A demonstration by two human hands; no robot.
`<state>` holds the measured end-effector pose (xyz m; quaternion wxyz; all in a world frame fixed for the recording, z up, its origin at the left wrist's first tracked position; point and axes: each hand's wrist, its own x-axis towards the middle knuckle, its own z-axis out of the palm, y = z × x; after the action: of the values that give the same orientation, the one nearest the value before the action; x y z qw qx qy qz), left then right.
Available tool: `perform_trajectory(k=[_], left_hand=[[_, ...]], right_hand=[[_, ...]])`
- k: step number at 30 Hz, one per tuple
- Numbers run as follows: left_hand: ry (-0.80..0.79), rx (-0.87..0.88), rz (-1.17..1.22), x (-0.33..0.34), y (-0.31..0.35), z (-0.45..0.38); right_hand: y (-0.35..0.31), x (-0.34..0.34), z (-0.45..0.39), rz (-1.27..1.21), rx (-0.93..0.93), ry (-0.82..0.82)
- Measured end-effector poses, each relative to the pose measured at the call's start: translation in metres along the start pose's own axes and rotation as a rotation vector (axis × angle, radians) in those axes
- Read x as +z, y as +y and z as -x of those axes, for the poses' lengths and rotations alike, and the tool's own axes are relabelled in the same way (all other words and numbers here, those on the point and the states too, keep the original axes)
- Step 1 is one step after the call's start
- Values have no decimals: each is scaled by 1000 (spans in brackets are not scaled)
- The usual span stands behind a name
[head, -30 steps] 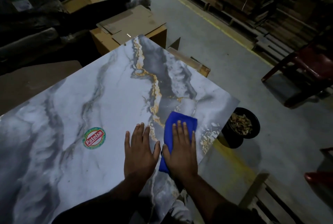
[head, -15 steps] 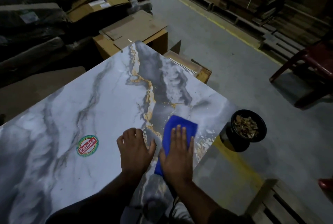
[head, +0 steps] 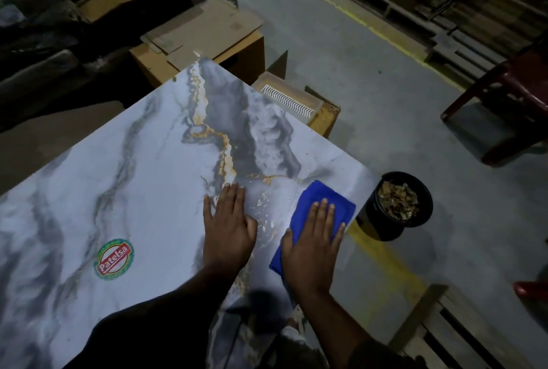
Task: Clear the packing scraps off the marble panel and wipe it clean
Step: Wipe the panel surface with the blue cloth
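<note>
Marble panel [head: 142,190] lies flat with no scraps visible on it, a round sticker [head: 114,259] near its left edge. Blue cloth [head: 314,211] sits at the right edge under the right hand [head: 311,247], fingers straight and together; the left hand [head: 228,226] presses flat beside it, fingers close together. Risk: a further outward stroke could carry the cloth over the edge toward the black bucket [head: 398,205] on the floor.

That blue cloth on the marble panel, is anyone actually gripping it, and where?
Not gripped: the right hand presses flat on the folded blue cloth, fingers straight across its near half. The left hand lies flat on the marble panel.
</note>
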<state>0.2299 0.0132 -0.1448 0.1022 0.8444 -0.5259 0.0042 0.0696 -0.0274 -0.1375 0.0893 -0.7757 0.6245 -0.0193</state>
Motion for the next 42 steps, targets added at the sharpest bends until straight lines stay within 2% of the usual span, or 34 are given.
perform_trajectory(k=[4, 8, 12, 14, 18, 21, 23, 25, 29, 31, 33, 35, 38, 40, 42], left_hand=[[16, 8, 4, 2, 1, -2], [20, 11, 17, 0, 0, 1], [38, 17, 24, 1, -2, 1], [41, 8, 26, 0, -1, 0], [33, 8, 11, -2, 1, 0], [37, 15, -3, -2, 1, -1], [38, 17, -10, -2, 2, -1], [54, 22, -4, 0, 1, -1], [80, 26, 33, 1, -3, 0], [78, 29, 40, 1, -3, 1], [91, 33, 52, 1, -3, 0], [107, 34, 68, 2, -3, 0], [128, 38, 68, 4, -3, 0], [133, 43, 60, 5, -2, -1], [137, 44, 56, 7, -3, -2]], right_hand=[[-26, -2, -51, 6, -13, 12], [-53, 3, -86, 44, -246, -35], [-25, 3, -48, -19, -446, -61], [8, 0, -32, 15, -396, -22], [46, -8, -48, 49, -102, 17], [33, -9, -93, 2, 83, 26], [11, -8, -126, -40, 136, 30], [-16, -6, -152, -20, 67, -3], [-54, -2, -143, 87, -308, -43], [-43, -3, -108, 43, -484, -87], [-13, -5, -74, 0, -554, -117], [24, -7, -59, 7, -466, -95], [60, -13, -82, 23, -170, -9], [57, -15, -115, 24, -13, 6], [34, -14, -149, -16, 58, -6]])
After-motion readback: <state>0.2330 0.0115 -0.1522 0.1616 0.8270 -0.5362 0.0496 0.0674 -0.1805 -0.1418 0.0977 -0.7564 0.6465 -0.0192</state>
